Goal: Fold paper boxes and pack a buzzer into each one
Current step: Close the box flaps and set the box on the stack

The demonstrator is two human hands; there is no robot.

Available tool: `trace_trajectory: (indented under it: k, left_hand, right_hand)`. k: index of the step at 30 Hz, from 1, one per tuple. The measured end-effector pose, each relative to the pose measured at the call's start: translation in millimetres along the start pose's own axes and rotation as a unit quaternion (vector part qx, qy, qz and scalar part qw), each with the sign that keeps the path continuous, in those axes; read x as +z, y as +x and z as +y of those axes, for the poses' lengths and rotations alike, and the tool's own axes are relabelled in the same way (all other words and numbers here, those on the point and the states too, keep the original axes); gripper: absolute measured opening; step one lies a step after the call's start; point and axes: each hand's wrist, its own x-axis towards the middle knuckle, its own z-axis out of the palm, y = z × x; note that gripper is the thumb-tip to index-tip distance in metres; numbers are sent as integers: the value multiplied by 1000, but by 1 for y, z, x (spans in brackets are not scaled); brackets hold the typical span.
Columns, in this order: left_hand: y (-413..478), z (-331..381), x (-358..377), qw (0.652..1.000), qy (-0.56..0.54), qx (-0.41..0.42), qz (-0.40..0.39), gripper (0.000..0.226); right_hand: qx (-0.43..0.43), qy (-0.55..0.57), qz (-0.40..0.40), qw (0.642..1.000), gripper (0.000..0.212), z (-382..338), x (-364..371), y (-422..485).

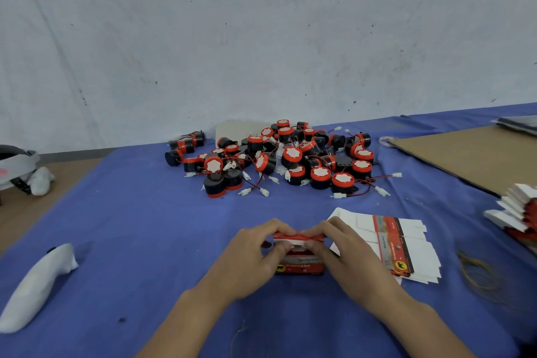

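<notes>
Holding the red paper box (299,266) upright on the blue table (145,227), squarely between the two hands and close in front, with its long axis lying left to right. Pinching its left end with the left hand (252,256), curling fingers over the top flap (299,237) and tucking the thumb beneath. Mirroring that with the right hand (348,253) on the right end, fingertips almost meeting mid-flap. Probably pressing the flap shut, favouring neither hand for reach. Being unable to tell whether anything already sits inside. Leaving the pile of buzzers (290,157) well beyond the box, and the flat box blanks (404,244) just beside the right hand.
</notes>
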Motion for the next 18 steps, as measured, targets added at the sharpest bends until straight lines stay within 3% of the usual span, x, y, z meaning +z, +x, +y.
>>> trace_trajectory:
  k: [5, 8, 15, 18]
  left_hand:
    - [-7, -9, 2, 999, 40, -4, 1, 39]
    - [-10, -10, 3, 998, 60, 8, 0, 35]
    - [-17, -17, 1, 990, 133, 45, -10, 40]
    - [-19, -18, 1, 984, 171, 56, -16, 42]
  right_hand:
    - [-11, -21, -14, 1000, 42, 2, -5, -5]
    - [-14, -42, -26, 999, 50, 2, -7, -9]
    - [-59, -133, -49, 988, 41, 1, -11, -14]
    - [-96, -156, -23, 983, 36, 0, -12, -18]
